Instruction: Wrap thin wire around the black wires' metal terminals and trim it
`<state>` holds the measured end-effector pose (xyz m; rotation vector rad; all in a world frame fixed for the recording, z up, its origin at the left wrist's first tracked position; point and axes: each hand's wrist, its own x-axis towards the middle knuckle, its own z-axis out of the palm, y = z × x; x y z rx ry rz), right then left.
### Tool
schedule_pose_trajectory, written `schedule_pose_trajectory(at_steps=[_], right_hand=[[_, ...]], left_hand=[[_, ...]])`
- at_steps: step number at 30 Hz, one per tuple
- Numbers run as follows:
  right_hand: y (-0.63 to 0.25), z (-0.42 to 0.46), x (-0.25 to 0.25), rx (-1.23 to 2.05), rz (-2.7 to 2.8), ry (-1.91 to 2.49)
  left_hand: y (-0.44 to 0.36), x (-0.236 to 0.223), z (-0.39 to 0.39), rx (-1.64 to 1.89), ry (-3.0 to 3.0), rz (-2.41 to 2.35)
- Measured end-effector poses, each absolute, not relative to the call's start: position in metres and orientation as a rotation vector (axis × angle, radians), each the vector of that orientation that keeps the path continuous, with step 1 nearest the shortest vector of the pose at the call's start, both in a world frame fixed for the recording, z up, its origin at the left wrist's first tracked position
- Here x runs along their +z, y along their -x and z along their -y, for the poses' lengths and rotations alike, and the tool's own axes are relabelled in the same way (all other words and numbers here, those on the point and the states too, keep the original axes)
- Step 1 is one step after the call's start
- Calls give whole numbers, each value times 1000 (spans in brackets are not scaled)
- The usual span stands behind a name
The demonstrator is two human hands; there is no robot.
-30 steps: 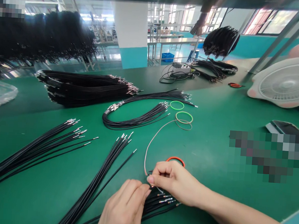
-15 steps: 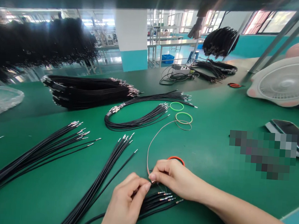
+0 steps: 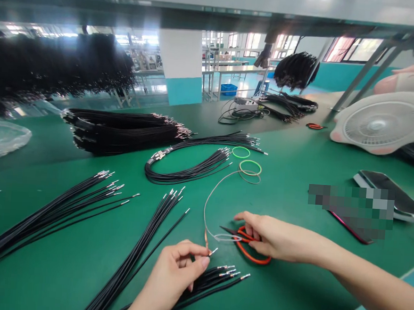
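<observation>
The left hand (image 3: 168, 279) is pinched shut on a pale wire (image 3: 205, 210), its metal terminal (image 3: 214, 251) showing just left of the red-handled scissors (image 3: 248, 247), which are gripped by the right hand (image 3: 279, 236). Black wires (image 3: 208, 285) lie below the scissors. A steady pinch close behind the terminal is advisable. No legible writing is shown.

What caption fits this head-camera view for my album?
Left hand pinches a thin crimped wire as the right hand rests on red-handled scissors.
</observation>
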<state>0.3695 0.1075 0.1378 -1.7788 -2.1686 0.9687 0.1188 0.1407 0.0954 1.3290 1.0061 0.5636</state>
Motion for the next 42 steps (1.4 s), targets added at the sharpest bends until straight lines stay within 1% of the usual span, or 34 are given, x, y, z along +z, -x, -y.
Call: schedule_pose_trajectory(at_steps=[3,7,12,15,18,21,26,38,42], right_hand=[[-381,-105,145,1026,2179,1799],[-403,-103,148,911,2115,1831],[-422,-92,146,796,2037,1939],[-408,-85,148,741,2065,1870],[-382,-83,151,796,2302,1704],[-364,-89,152,717,2529,1583],[-358,-101,151,597,2714,1514],[-354,-106,147,664,2784,1441],[-355,-107,147,643,2790,1423]], left_hand=[[-121,94,-138,594,-1348,-993],[-122,93,-136,588,-1405,-1040],[-122,90,-136,499,-1418,-1046],[-123,89,-135,483,-1372,-1027],[-124,92,-134,513,-1400,-1022],[-123,93,-135,506,-1450,-1027],[-123,91,-136,444,-1512,-1037],[-127,98,-135,348,-1551,-1095],[-128,99,-135,328,-1541,-1116]])
